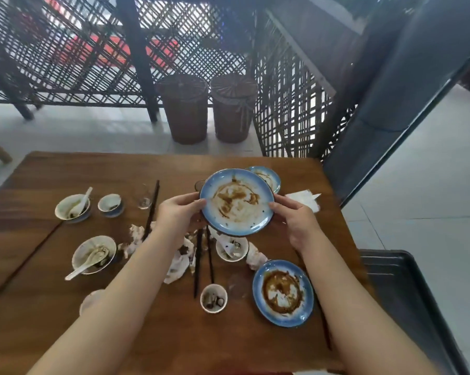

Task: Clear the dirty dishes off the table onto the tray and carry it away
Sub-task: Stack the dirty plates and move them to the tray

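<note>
A blue-rimmed plate (237, 203) smeared with brown sauce is held tilted above the wooden table (66, 334). My left hand (178, 215) grips its left rim and my right hand (298, 221) grips its right rim. A second dirty blue plate (282, 293) lies near the table's right edge, and a third (270, 177) shows behind the held one. Small bowls with spoons (72, 207) (94, 254) sit on the left. A dark tray (407, 299) stands to the right of the table, below its level.
Small cups (213, 298) (232, 249) (110, 204), dark chopsticks (152, 209) (198, 263), crumpled tissues (178, 263) and a glass (145, 200) are scattered over the table. A white napkin (305, 200) lies at the right. Two wicker baskets (186, 109) and a lattice screen stand behind.
</note>
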`<state>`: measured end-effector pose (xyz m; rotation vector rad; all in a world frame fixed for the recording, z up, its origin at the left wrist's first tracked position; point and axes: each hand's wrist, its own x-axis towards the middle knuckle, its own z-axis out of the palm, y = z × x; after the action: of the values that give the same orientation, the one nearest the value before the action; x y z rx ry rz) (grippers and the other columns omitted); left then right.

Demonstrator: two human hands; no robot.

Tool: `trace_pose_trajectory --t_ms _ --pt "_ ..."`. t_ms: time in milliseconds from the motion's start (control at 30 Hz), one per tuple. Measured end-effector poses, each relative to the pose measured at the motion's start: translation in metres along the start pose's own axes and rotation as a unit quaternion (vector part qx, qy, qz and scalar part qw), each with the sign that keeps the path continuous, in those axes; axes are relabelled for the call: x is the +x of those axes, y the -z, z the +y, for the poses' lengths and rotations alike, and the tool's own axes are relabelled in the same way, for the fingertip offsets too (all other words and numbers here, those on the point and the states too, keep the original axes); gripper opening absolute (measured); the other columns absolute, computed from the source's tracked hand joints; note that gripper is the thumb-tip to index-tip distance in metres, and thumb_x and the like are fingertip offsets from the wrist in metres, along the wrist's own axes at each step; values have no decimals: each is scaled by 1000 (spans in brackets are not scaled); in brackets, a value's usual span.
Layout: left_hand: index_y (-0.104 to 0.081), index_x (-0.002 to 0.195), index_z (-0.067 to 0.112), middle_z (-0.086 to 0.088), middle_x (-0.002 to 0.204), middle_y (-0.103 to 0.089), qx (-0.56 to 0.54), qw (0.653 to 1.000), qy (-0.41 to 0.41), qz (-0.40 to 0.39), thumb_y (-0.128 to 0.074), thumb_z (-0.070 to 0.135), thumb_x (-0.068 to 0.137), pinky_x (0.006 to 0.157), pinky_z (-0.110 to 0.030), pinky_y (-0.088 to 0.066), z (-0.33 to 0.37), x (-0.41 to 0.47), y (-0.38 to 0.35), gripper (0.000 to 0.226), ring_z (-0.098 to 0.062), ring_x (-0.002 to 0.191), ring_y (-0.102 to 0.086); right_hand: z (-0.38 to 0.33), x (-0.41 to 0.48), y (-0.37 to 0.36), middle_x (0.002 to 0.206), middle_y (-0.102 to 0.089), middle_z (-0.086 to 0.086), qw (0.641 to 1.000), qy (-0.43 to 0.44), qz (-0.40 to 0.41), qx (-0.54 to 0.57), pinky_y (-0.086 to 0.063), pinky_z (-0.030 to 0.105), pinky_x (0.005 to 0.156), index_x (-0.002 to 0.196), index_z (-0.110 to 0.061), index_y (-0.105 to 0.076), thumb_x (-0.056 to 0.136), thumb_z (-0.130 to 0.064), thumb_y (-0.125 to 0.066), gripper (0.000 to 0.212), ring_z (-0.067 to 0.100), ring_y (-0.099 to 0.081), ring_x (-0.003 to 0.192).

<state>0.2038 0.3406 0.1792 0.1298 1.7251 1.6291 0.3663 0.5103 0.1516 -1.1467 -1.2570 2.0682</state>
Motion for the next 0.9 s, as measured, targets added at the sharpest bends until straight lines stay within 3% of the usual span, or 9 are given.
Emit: trace_pose_trajectory --t_ms 67,200,267,400,600,733,900 --pt "-67 112 4 -13 90 -71 -4 1000 3 -2 -66 5 88 57 -29 -56 -10 -2 -13 25 -17 62 -68 3 -1 18 89 -73 0 1000 3 10 -1 -57 41 84 117 0 -63 85 4 -65 32 25 -70 87" --pt "-67 111 5 -9 86 -72 -4 1000 15 1 -67 5 87 62 -33 -59 -28 -5 -37 24 -19 64 -69 15 -2 50 109 -70 19 999 -7 24 21 -51 49 96 101 -10 -72 81 3 -68 23 34 -65 106" --pt "-66 112 5 -10 88 -72 -3 1000 25 -5 -66 5 87 59 -31 -59 -36 -8 -48 24 -20 66 -69 19 -4 66 108 -71 18 999 -16 27 27 -53 47 93 104 -8 -72 81 3 -69 25 34 -66 106" --pt "-65 111 5 -10 86 -71 3 999 45 -11 -64 4 89 48 -25 -54 -53 -16 -65 22 -14 56 -69 24 -11 89 97 -74 16 998 -41 36 32 -61 36 74 112 -3 -67 82 3 -68 31 28 -72 90" --pt "-66 106 6 -8 77 -71 10 997 73 16 -65 4 89 51 -28 -57 -81 -28 -83 18 -12 51 -66 40 -20 117 98 -74 15 997 -71 28 28 -60 33 67 110 -5 -68 83 1 -67 28 29 -72 90" --pt "-66 112 5 -11 86 -73 12 996 88 17 -65 6 89 59 -32 -59 -100 -34 -89 23 -22 69 -70 52 -25 132 100 -74 14 996 -85 32 14 -59 36 71 109 -7 -69 83 -1 -68 27 29 -71 94" --pt "-66 113 6 -10 86 -74 36 993 109 42 -65 7 89 60 -34 -59 -124 -42 -97 25 -21 71 -73 67 -29 150 101 -74 14 994 -103 43 -3 -58 43 80 114 -6 -67 84 -1 -68 30 30 -71 94"
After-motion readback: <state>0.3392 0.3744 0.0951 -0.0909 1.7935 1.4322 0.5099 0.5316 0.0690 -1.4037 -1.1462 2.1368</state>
